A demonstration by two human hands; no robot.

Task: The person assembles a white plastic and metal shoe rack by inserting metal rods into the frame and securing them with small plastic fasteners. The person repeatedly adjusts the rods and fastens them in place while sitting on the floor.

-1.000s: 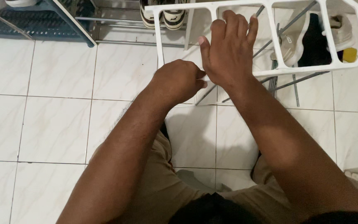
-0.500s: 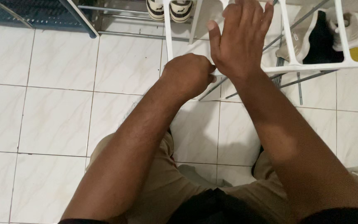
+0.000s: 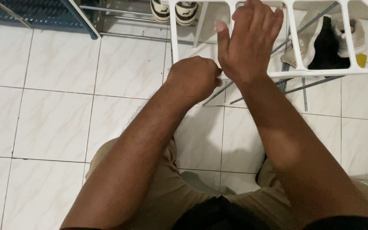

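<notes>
A white plastic rack frame with open rectangular cells lies tilted above the tiled floor. My left hand is curled shut at the frame's near left corner, its fingertips hidden. My right hand rests flat on the frame beside it, with fingers together and pointing away from me. Thin grey metal rods lie on the floor under the frame.
Light shoes and a dark one show through the frame's right cells. A pair of cream and black shoes stands on a metal shelf at the top. A dark blue rack fills the top left. White marble tiles cover the floor.
The view shifted, so the frame and hands sit slightly higher and to the right than a second ago. Both hands keep the same hold on the frame.
</notes>
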